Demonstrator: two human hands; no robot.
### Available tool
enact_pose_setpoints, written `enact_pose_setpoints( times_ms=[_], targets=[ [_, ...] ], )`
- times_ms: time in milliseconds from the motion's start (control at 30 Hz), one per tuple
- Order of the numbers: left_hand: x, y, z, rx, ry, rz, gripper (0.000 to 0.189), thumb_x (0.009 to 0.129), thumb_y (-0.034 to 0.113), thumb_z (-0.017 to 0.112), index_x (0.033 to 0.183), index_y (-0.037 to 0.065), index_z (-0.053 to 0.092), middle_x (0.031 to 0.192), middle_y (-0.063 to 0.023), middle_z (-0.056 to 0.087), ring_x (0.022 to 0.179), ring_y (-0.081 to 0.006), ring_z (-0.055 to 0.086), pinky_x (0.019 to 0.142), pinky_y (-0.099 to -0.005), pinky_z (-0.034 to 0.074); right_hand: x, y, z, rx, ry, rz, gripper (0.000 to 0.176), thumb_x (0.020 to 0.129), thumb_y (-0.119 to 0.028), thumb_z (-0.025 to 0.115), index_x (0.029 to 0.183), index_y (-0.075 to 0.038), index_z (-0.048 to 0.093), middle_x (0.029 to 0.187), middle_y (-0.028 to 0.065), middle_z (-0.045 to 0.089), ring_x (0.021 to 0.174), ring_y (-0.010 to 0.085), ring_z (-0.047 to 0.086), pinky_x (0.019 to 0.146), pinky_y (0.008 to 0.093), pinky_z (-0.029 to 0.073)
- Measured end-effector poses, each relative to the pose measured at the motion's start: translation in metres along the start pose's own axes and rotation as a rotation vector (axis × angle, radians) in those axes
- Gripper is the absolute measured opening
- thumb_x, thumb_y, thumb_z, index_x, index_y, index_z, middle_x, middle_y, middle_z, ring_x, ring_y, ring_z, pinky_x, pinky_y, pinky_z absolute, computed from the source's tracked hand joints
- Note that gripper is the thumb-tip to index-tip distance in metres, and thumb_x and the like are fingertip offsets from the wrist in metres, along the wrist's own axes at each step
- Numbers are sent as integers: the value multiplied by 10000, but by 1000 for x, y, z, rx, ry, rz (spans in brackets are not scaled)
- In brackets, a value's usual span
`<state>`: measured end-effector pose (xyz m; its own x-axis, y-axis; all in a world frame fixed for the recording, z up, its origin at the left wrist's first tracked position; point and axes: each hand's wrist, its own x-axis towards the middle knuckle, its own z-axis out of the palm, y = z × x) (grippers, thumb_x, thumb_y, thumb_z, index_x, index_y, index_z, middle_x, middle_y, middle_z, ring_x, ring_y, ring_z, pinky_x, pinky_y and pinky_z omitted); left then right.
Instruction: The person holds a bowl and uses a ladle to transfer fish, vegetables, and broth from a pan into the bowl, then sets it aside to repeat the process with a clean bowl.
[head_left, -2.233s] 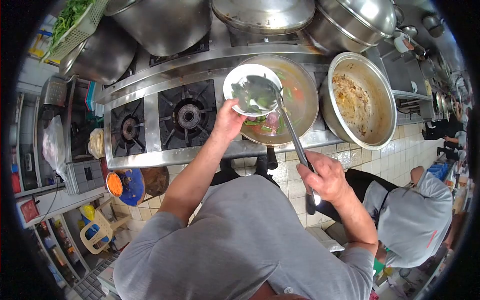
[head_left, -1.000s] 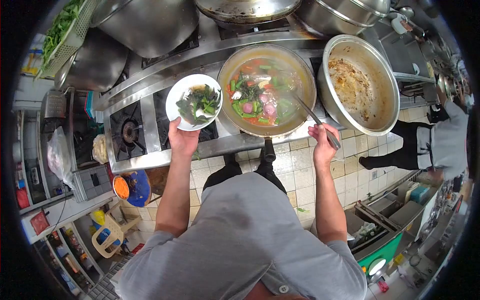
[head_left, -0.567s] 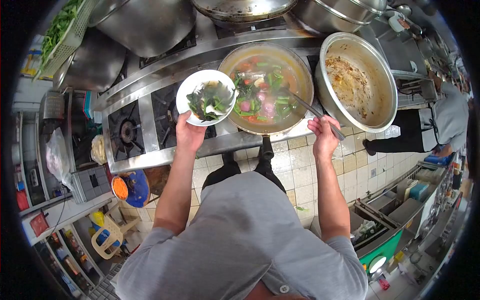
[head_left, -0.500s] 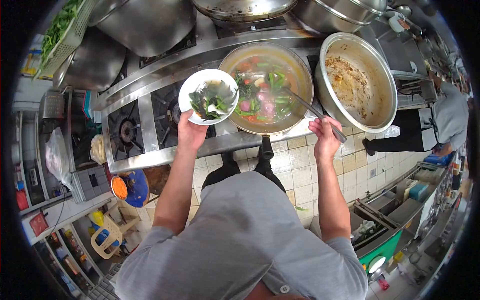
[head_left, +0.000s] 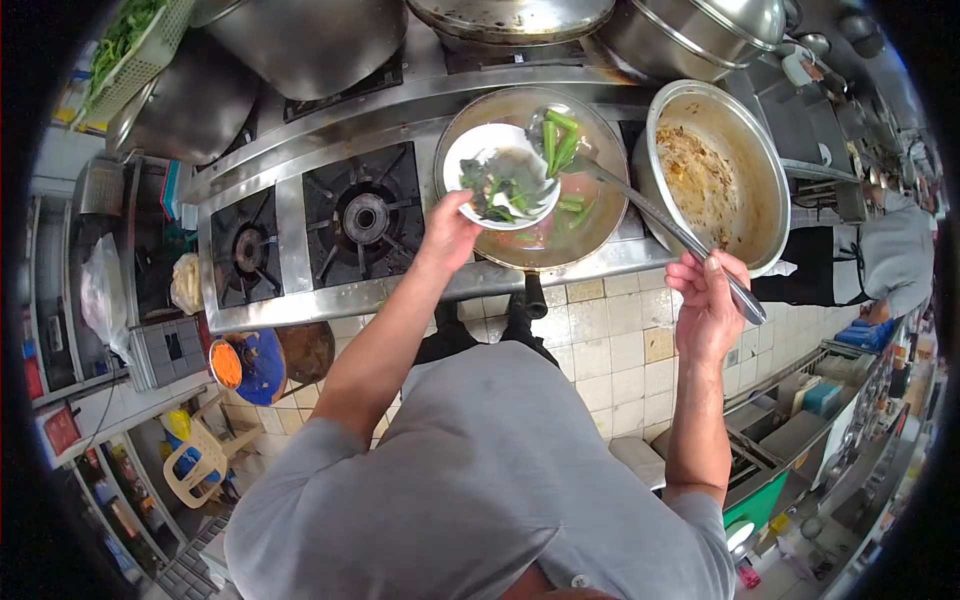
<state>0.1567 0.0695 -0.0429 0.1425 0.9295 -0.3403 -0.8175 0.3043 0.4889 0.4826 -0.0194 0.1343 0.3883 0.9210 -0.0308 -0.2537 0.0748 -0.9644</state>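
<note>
My left hand (head_left: 452, 232) grips the near-left edge of a white bowl (head_left: 462, 152), thumb over the rim, holding it above the wide pan (head_left: 615, 160). Dark leafy greens (head_left: 500, 195) lie inside the bowl. With my right hand (head_left: 712, 295) I hold a long metal ladle (head_left: 655, 212) by the end of its handle. Its head, at the bowl's right rim, carries bright green stalks and leaves (head_left: 560, 140). Under the bowl, the pan contains broth with more green stalks (head_left: 575, 210); the bowl hides much of it.
To the pan's right stands a large metal pot (head_left: 720, 170) with brown residue. Gas burners (head_left: 366, 217) are on the left. Big pots (head_left: 300, 45) and a lidded pan (head_left: 510, 20) line the back. Another person (head_left: 890, 245) stands at the right. The pan's handle (head_left: 535, 295) points toward me.
My left hand has moved the bowl rightward over the pan. The ladle, earlier down in the broth, is now raised with greens beside the bowl; my right hand has shifted right and nearer.
</note>
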Motion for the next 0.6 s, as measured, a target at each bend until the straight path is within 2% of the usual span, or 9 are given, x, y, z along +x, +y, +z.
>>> enact_pose_setpoints(
  times_ms=[33,67,200,233,300,333,400,500,600],
  targets=[
    [7,-6,-2,-6,-8,-12,425,954,188,628,1338,21,552,1288,-84,634,1207,-222,609,1067,-421,482,-2,-3,2,-1,-15,8,167,1026,-65,564,1159,33,549,962,255,702,758,310,743,676,401,648],
    [15,-15,-9,36,-10,5,547,936,239,638,1409,12,482,1390,-116,585,1282,-270,568,1129,-467,442,-5,-5,7,-1,-34,10,166,1026,-63,566,1157,37,546,963,262,700,757,313,742,678,405,648],
    [12,-15,10,41,60,-23,572,927,241,649,1420,18,463,1375,-112,572,1291,-266,552,1134,-469,434,-19,7,15,-147,-182,-46,134,1016,-12,567,1142,35,556,988,259,703,814,326,748,707,417,649],
    [11,-13,13,43,64,-19,575,926,241,647,1423,19,461,1379,-112,572,1292,-267,552,1134,-468,433,-26,4,20,-214,-265,-108,104,996,-3,603,1096,26,595,980,233,717,857,305,748,726,403,634],
    [8,-10,16,49,73,-8,582,923,239,643,1430,22,457,1387,-112,572,1294,-269,551,1135,-468,432,-30,3,13,-511,-466,-430,108,939,27,663,1042,16,632,941,213,731,870,310,750,756,409,615],
    [8,-9,13,42,63,-2,585,921,240,643,1433,25,458,1393,-112,571,1296,-269,551,1134,-467,433,-31,0,14,-581,-483,-538,130,916,42,677,1036,14,635,930,205,734,869,319,750,767,410,610],
    [8,-3,6,27,43,8,591,917,241,642,1439,31,459,1407,-111,569,1299,-270,550,1131,-465,434,-32,-9,18,-722,-514,-755,178,871,71,705,1026,10,643,909,191,739,868,339,750,788,411,600],
    [-1,8,4,32,26,45,595,913,243,641,1444,39,465,1422,-109,566,1302,-268,550,1125,-462,439,-19,1,7,-832,-427,-921,209,835,110,701,1012,20,635,915,176,743,878,369,747,812,416,597],
    [-4,18,-3,29,93,86,576,915,234,632,1435,38,480,1386,-112,595,1280,-271,575,1109,-456,457,16,55,-9,-810,-313,-855,209,837,96,713,1013,6,643,909,164,741,819,344,733,791,408,588]
  ],
)
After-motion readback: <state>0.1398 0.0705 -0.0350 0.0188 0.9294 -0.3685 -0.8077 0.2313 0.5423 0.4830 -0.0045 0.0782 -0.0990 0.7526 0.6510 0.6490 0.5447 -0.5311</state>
